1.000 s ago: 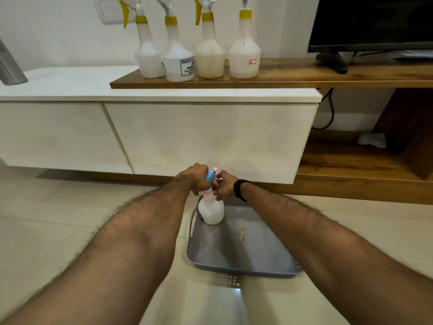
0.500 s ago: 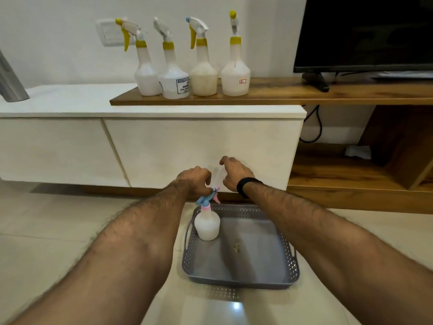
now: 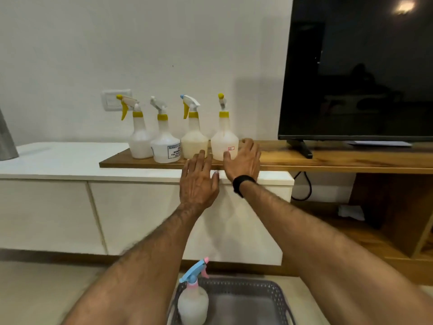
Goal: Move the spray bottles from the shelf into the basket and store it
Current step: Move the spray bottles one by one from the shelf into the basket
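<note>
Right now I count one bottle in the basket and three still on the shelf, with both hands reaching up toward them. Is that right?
Not quite: the head view shows four spray bottles on the wooden shelf, not three. The rest holds: one pink-and-blue bottle stands in the grey basket, and the left hand and right hand reach toward the shelf.

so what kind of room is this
Most likely a home living room. A large flat-screen TV stands on a long wooden shelf above a low white cabinet, the usual media unit. A wall switch plate and tiled floor also suggest a house.
</note>
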